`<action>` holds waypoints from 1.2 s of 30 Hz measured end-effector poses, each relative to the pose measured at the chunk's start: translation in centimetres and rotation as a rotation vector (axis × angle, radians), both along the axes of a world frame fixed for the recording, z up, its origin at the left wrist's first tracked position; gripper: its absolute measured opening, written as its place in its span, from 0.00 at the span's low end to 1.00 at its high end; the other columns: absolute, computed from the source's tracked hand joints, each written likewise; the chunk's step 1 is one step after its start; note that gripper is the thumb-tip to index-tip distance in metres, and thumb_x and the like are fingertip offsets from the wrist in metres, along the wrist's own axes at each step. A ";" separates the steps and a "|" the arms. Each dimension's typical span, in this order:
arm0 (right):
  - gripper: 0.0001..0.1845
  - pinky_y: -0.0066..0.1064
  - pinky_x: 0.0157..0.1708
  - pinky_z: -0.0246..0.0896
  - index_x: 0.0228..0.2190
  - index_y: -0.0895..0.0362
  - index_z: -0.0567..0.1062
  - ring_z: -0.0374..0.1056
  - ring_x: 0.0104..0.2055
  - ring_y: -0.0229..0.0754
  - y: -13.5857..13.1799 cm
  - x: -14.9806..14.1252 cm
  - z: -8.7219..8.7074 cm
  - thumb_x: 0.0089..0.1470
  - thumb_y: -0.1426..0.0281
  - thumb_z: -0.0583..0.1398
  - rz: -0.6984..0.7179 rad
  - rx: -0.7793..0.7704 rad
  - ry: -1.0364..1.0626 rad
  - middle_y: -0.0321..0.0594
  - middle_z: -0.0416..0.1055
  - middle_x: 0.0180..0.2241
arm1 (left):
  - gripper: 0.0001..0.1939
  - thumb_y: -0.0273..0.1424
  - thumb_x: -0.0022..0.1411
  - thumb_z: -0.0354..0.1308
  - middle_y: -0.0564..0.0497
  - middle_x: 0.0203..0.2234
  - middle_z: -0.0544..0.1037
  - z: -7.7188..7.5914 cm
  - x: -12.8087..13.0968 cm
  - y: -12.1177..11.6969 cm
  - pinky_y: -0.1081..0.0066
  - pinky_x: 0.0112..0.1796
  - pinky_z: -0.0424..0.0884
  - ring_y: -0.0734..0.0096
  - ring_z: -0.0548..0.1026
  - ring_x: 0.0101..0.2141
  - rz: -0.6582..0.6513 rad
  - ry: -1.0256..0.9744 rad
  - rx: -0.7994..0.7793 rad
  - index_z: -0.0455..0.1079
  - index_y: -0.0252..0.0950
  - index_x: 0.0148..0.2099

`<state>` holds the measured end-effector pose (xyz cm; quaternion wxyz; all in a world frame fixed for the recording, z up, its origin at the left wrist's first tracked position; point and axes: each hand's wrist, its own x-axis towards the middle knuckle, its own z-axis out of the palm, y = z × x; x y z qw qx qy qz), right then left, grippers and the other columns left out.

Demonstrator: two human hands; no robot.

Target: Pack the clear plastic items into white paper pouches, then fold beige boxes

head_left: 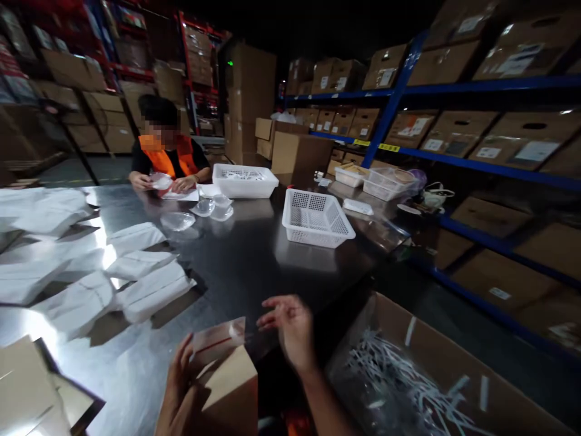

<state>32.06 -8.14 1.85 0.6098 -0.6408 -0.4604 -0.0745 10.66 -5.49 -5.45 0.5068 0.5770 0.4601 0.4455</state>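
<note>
Low in the head view, my left hand (179,384) is closed on the left end of a small clear plastic bag (216,340) with a red line across it. Right behind my thumb, a brown cardboard piece (233,384), box-like in shape, stands under the bag; whether my palm also grips it I cannot tell. My right hand (293,330) hovers just right of the bag, fingers apart, somewhat blurred, with nothing visible in it.
White wrapped packets (154,290) cover the table's left side. A white basket (318,233) and another basket (245,189) stand farther back. Across the table, a person in an orange vest (167,158) handles a clear item. A carton of white strips (454,363) is at right.
</note>
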 end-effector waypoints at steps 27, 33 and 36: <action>0.17 0.38 0.46 0.77 0.52 0.52 0.76 0.74 0.51 0.47 -0.3 2.3 -1.4 0.61 0.69 0.62 0.391 -0.226 -0.346 0.46 0.76 0.50 | 0.15 0.37 0.59 0.54 0.46 0.35 0.76 1.6 0.2 0.3 0.65 0.41 0.69 0.60 0.73 0.37 -0.137 -0.163 0.053 0.78 0.39 0.27; 0.13 0.43 0.53 0.71 0.41 0.51 0.79 0.71 0.56 0.46 3.3 -0.8 0.5 0.62 0.77 0.56 0.639 -0.052 -0.776 0.42 0.78 0.47 | 0.23 0.45 0.65 0.51 0.45 0.35 0.77 0.6 1.9 0.4 0.66 0.39 0.69 0.63 0.73 0.35 -0.253 -0.166 0.109 0.77 0.38 0.26; 0.18 0.39 0.47 0.75 0.40 0.51 0.79 0.77 0.47 0.45 1.6 2.9 -0.2 0.64 0.78 0.52 0.518 -0.012 -0.752 0.37 0.81 0.39 | 0.27 0.53 0.65 0.52 0.46 0.32 0.76 -0.8 0.9 1.0 0.65 0.39 0.69 0.61 0.74 0.34 -0.211 -0.184 0.074 0.77 0.37 0.26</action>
